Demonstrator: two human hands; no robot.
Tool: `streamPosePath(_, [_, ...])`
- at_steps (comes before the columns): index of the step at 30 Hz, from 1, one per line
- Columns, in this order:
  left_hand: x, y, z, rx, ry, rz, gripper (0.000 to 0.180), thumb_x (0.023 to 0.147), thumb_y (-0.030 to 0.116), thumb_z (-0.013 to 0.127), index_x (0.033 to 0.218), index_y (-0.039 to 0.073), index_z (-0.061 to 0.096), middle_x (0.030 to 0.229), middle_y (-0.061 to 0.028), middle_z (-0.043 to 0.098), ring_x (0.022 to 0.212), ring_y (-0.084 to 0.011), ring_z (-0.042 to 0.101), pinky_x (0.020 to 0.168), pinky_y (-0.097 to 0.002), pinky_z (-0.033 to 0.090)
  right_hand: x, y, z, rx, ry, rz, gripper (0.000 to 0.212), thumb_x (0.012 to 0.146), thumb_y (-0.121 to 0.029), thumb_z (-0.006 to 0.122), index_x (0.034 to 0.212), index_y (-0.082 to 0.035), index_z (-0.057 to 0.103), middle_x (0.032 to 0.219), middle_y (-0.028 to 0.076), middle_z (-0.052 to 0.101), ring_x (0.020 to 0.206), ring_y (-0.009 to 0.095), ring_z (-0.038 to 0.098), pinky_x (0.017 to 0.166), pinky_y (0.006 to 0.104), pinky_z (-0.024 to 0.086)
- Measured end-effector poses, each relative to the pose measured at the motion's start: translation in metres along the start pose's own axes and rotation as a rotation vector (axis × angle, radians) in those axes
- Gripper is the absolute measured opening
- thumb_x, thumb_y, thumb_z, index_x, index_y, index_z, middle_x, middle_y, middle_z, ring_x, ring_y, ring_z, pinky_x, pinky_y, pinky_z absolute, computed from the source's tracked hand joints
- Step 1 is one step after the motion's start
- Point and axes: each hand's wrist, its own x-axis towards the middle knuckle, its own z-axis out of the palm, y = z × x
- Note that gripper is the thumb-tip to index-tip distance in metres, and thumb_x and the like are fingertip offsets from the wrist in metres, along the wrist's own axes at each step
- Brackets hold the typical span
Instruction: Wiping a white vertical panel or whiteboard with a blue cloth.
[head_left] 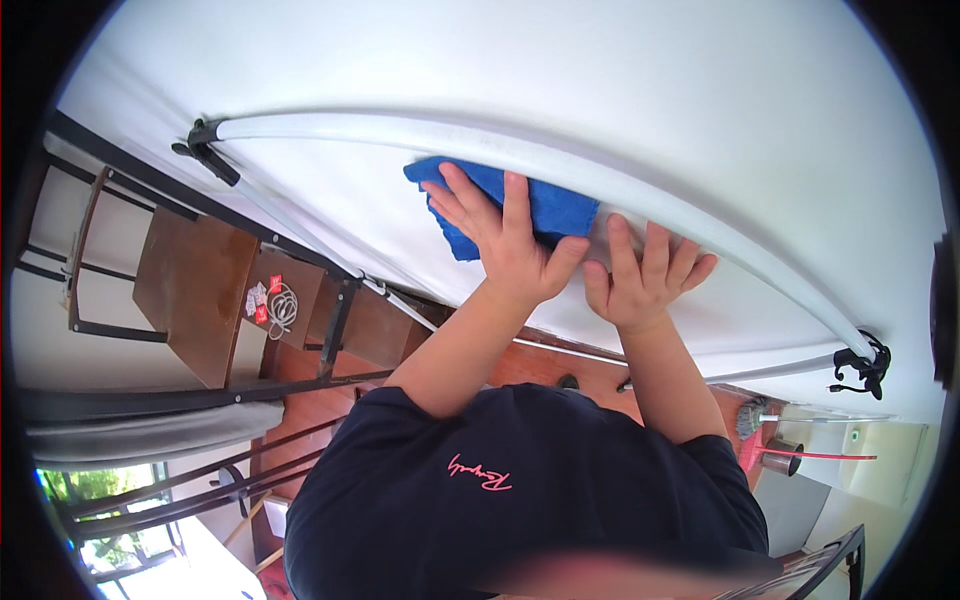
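Observation:
A blue cloth (565,211) lies flat against the white wall (600,60), just below a long white pole (480,138) that looks curved here. My left hand (510,235) presses on the cloth with its fingers spread. To its right, my right hand (645,270) rests on the white surface with fingers apart, holding nothing. The right hand's fingertips reach up near the pole, and its thumb is close to the left thumb. Part of the cloth is hidden beneath my left hand.
Black clamp fittings sit at the pole's left end (208,150) and right end (862,362). At left stands a dark metal-framed shelf with brown boards (195,285) and a coiled white cable (283,308). A broom (750,420) and a dustpan (780,455) are at lower right.

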Motion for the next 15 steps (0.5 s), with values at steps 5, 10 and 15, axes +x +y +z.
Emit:
streamPosePath(5, [-0.006, -0.017, 0.003, 0.163, -0.033, 0.012, 0.083, 0.082, 0.059, 0.052, 0.145, 0.008, 0.035, 0.15, -0.0361, 0.002, 0.139, -0.0531, -0.002, 0.103, -0.069, -0.002, 0.0, 0.0, -0.001, -0.013, -0.013, -0.006, 0.048, 0.095, -0.046, 0.037, 0.125, -0.017, 0.061, 0.145, 0.013, 0.04, 0.141, 0.039, 0.02, 0.113, 0.0537, 0.001])
streamPosePath(10, [0.002, 0.005, 0.01, 0.109, 0.016, -0.055, 0.08, 0.083, 0.057, 0.051, 0.146, 0.009, 0.034, 0.15, -0.036, 0.003, 0.138, -0.0542, -0.002, 0.102, -0.0695, -0.002, -0.002, -0.006, 0.003, -0.035, 0.017, 0.085, 0.043, 0.093, -0.048, 0.042, 0.126, -0.027, 0.06, 0.144, 0.003, 0.042, 0.135, 0.033, 0.032, 0.109, 0.0558, 0.012])
streamPosePath(15, [-0.002, -0.005, 0.011, 0.137, 0.042, -0.03, 0.073, 0.084, 0.052, 0.053, 0.145, 0.014, 0.038, 0.151, -0.0342, 0.005, 0.138, -0.0556, -0.002, 0.102, -0.07, -0.002, 0.003, -0.002, 0.001, -0.013, -0.019, -0.011, 0.046, 0.093, -0.045, 0.042, 0.124, -0.017, 0.06, 0.143, 0.014, 0.041, 0.139, 0.041, 0.022, 0.113, 0.0548, 0.003])
